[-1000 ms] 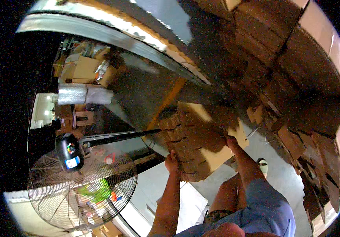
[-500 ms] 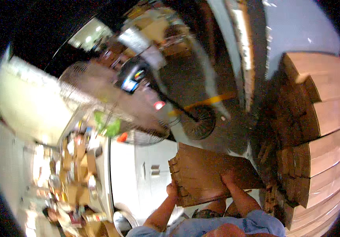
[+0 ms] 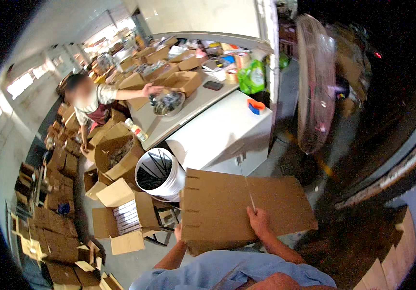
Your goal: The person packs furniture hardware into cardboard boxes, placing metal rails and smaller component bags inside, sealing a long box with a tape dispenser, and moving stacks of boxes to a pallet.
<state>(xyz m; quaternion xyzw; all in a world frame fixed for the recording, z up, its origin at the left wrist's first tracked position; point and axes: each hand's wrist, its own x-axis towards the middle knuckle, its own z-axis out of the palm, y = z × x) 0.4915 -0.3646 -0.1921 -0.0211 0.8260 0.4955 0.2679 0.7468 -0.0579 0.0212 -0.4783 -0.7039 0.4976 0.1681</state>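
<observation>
In front of my chest I carry a stack of flattened cardboard boxes (image 3: 217, 208), with slots cut along its left edge. My left hand (image 3: 179, 233) grips that left edge, its fingers partly hidden behind the cardboard. On the top face, my right hand (image 3: 259, 223) is closed where a thin pale strap (image 3: 251, 195) runs across the stack; I cannot make out exactly how the fingers hold the strap.
Ahead stands a white cabinet (image 3: 227, 130) beside a cluttered table (image 3: 157, 130). A white bucket of black rods (image 3: 179, 186) and an open carton (image 3: 104, 222) are to the left. A person (image 3: 94, 104) reaches over the table. A large fan (image 3: 316, 84) stands right.
My view has swung left, away from the stacked cartons and toward the table, bucket and the person. The cardboard stack stays in both my hands and has turned with me.
</observation>
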